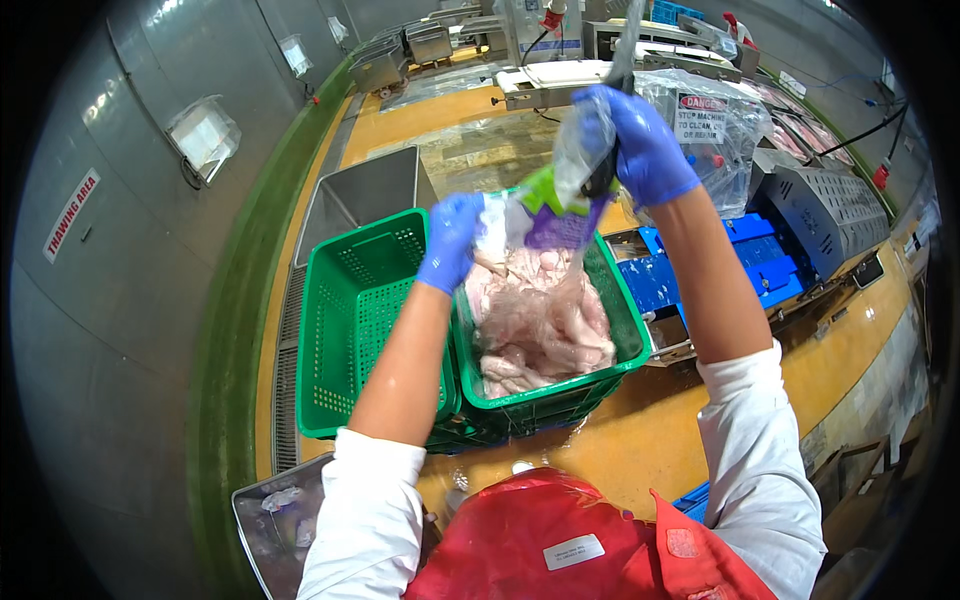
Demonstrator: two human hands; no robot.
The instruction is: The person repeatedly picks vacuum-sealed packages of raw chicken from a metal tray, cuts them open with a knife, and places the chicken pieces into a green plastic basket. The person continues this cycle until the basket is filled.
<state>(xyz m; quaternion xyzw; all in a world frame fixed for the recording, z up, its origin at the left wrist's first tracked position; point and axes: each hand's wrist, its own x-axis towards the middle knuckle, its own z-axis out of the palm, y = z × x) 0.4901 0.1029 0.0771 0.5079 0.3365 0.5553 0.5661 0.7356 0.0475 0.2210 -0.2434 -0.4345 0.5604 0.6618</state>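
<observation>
My left hand, in a blue glove, pinches one end of a printed plastic bag coloured white, green and purple. My right hand, gloved too, is closed around a black spray nozzle on a grey hose, with clear film from the bag bunched at its fingers. Below the bag, a blurred stream of water seems to fall onto pale pieces of raw meat. The meat heaps inside a green plastic crate. Whether anything is in the bag cannot be told.
A perforated green crate stands against the meat crate's left side. Behind it is a stainless steel bin. A machine with a blue belt stands at right, near a plastic-covered unit. Another metal bin is at lower left.
</observation>
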